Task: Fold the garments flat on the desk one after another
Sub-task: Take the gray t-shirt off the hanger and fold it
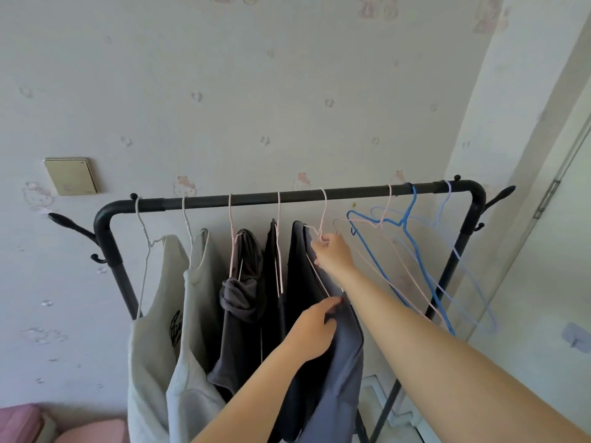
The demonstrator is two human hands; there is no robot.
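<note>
Wallpapered wall (287, 91) fills most of the view. Worktop not in frame.

Black rack (287, 197) stands against the wall with five garments on its bar. Left to right:
- printed light grey top (153, 330)
- plain light grey top (195, 314)
- dark grey hooded piece (238, 314)
- black piece (273, 276)
- dark blue-grey garment (347, 362), the one being handled

Right of that, several empty hangers (406, 223) sit bunched at the bar's right end: pink, blue, pale blue.

The blue-grey garment hangs on a pale hanger (323, 209), hook over the bar. Right hand (332, 254) is at the hanger's neck, fingers (324, 243) curled round the wire just under the hook. Left hand (315, 334) is lower, fingers (332, 303) pinching the fabric near the hanger's lower shoulder end.

Progress read: the empty hangers suggest some garments are already off. No folded pile is in view, so no completed fold can be confirmed. Current step looks like unhooking this piece from the rack.

Left to do:
- get this piece off the hanger, onto the worktop, folded flat
- same for the other four

Most of the job looks open.
</note>
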